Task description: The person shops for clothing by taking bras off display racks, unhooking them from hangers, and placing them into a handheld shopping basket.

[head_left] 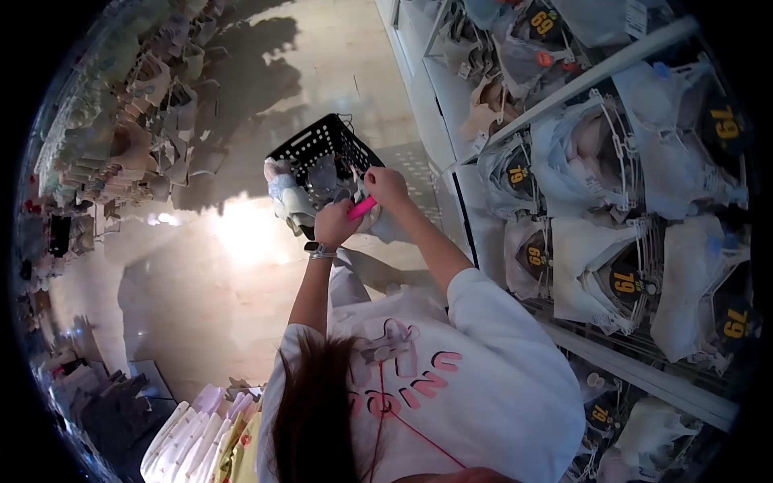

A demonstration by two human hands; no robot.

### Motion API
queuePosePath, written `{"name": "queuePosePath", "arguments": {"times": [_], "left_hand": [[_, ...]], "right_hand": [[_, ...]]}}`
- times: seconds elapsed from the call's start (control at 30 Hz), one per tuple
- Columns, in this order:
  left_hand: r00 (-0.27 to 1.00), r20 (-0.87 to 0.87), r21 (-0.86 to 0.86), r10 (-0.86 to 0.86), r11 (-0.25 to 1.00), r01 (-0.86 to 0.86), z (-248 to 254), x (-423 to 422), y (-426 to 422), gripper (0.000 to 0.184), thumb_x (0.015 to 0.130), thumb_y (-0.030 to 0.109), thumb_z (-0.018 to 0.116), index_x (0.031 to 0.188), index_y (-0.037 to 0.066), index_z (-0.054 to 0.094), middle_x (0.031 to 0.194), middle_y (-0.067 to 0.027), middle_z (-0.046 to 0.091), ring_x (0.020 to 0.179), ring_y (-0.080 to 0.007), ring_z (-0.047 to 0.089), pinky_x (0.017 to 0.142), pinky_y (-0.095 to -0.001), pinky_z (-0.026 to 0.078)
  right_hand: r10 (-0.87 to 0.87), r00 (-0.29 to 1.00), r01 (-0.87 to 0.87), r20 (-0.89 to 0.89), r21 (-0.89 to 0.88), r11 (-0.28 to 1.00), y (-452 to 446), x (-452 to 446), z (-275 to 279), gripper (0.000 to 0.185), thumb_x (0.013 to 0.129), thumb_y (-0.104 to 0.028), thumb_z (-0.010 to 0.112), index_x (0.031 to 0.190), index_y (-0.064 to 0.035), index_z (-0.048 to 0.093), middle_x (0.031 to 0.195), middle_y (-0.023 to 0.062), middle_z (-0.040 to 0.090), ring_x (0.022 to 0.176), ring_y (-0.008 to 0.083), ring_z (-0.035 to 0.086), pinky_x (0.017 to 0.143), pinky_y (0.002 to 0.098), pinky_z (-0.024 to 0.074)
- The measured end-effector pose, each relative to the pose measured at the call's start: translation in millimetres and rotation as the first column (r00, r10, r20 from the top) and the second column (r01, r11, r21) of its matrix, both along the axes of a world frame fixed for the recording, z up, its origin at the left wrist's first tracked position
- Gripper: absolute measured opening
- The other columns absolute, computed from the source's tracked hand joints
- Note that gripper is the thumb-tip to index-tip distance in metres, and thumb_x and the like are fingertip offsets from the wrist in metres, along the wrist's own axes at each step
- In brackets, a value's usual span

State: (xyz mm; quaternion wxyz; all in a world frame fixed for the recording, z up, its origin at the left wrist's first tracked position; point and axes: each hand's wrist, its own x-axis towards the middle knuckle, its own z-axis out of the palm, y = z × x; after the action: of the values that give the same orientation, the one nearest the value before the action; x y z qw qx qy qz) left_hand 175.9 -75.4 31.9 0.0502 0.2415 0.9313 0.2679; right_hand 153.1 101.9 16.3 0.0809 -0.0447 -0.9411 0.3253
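A black perforated shopping basket point(332, 133) hangs ahead of my body, with pale garments inside it. A bright pink strip point(362, 208), which looks like the basket's handle, runs between my two hands. My left hand point(334, 224), with a watch at its wrist, is closed around the strip's near end. At the far end my right hand point(387, 187) is closed, its fingers against the basket's near rim; what lies inside them is partly hidden. A pale garment point(291, 200) drapes over the basket's left side.
Racks of bras point(592, 157) with price tags line the right side. More bras on hangers point(149, 121) stand at the left. Folded or hung pale clothes point(197, 435) are at the lower left. Light wooden floor point(185, 294) runs between the displays.
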Motion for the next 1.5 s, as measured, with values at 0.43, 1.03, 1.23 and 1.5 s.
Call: {"name": "queuePosePath", "arguments": {"times": [0.43,1.03,1.23,1.5], "left_hand": [[0.999,0.037,0.071,-0.032,0.997,0.03,3.8,-195.7,-62.4,0.024,0.072,0.032,0.068,0.077,0.009,0.061,0.064,-0.0106,0.062,0.059,-0.0285,0.063,0.05,-0.0398,0.049],[0.995,0.093,-0.036,-0.024,0.999,0.027,18.1,-453.4,-89.4,0.027,0.067,0.033,0.071,0.083,0.013,0.066,0.071,-0.0106,0.065,0.066,-0.032,0.063,0.058,-0.0426,0.05],[0.999,0.045,-0.081,-0.019,0.996,0.023,14.7,-527.8,-97.7,0.028,0.064,0.036,0.071,0.076,0.012,0.065,0.068,-0.0112,0.064,0.065,-0.0314,0.063,0.059,-0.0425,0.049],[0.998,0.064,-0.079,-0.028,0.996,0.033,11.0,-632.4,-94.7,0.029,0.062,0.037,0.071,0.072,0.011,0.063,0.065,-0.01,0.063,0.063,-0.0305,0.062,0.057,-0.0416,0.048]], "right_hand": [[-0.077,0.997,0.077,0.009,-0.019,0.997,-61.1,-184.5,2.9,0.011,0.077,-0.019,0.062,0.079,-0.0093,0.065,0.069,0.0099,0.065,0.064,0.029,0.064,0.058,0.0382,0.0492],[-0.056,0.996,0.062,0.071,-0.075,0.995,-92.0,-426.6,6.2,0.016,0.078,-0.023,0.059,0.073,-0.0094,0.065,0.07,0.0121,0.064,0.066,0.0315,0.063,0.06,0.0427,0.0496],[0.004,0.996,0.0,0.09,-0.038,0.999,-96.7,-500.2,2.8,0.019,0.079,-0.024,0.058,0.072,-0.0069,0.064,0.068,0.015,0.064,0.065,0.0333,0.063,0.06,0.0449,0.0499],[-0.039,0.996,0.043,0.075,-0.044,0.998,-95.2,-598.4,4.5,0.022,0.08,-0.025,0.057,0.071,-0.0052,0.063,0.069,0.0161,0.063,0.065,0.0342,0.062,0.06,0.0454,0.0496]]}}
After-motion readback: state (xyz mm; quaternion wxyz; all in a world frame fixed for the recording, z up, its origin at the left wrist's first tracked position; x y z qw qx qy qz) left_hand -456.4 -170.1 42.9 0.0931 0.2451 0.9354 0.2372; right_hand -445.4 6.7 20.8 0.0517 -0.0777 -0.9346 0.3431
